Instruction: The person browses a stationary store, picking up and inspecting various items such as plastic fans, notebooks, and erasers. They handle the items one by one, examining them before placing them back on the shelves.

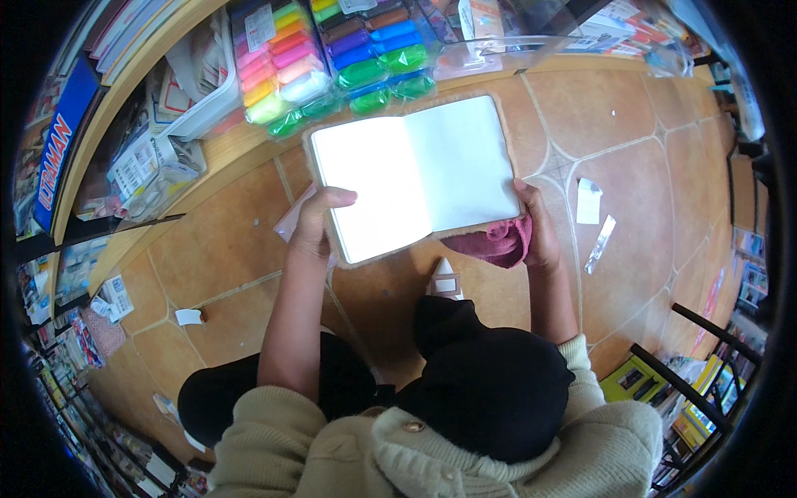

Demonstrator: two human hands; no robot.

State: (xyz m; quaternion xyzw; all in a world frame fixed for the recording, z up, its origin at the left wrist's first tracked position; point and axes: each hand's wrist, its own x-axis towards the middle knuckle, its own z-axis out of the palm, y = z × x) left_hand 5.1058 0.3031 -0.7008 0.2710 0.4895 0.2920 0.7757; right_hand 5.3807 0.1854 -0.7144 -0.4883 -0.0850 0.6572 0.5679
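Note:
An open notebook [464, 165] with blank white pages and a fuzzy brown cover is held up over the tiled floor. My left hand [320, 215] grips its left edge, the thumb lying on the page. At the lower right corner of the notebook, my right hand [538, 218] holds on, with a pink cloth [489, 244] hanging between that hand and the notebook's lower edge. Part of a pale pink flat item [292, 218] shows behind the left hand; what it is cannot be told.
Packs of coloured modelling clay [373, 53] lie on a low wooden shelf [243, 152] in front, beside a white plastic bin [215, 109]. Paper scraps [588, 200] and a clear wrapper strip [599, 244] lie on the floor. A black metal rack [679, 386] stands at lower right.

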